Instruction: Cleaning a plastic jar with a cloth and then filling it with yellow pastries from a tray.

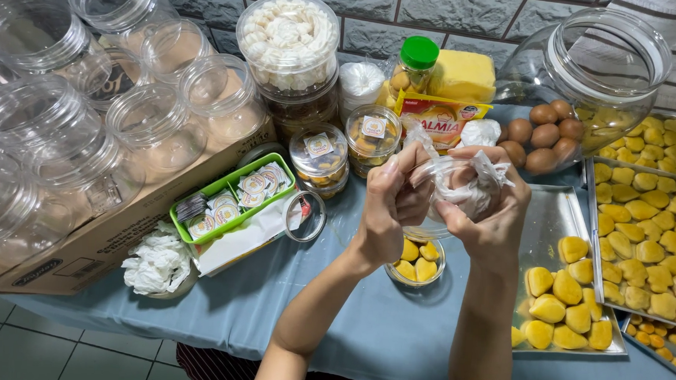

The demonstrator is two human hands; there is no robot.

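My left hand [389, 208] grips the rim of a clear round plastic lid [435, 189], holding it up over the table. My right hand [491, 213] presses a crumpled white tissue [473, 191] into that lid. Right below both hands stands a small clear jar [417, 265] with a few yellow pastries inside. A metal tray [553, 224] with several yellow pastries lies just to the right of my right forearm.
Empty clear jars [87, 115] are stacked on a cardboard box [112, 232] at left. A green basket of stickers [229, 200], a loose lid [304, 215], filled jars [320, 158], brown eggs [545, 135], a big tilted jar [591, 64] and full pastry trays [652, 229] crowd the blue tablecloth.
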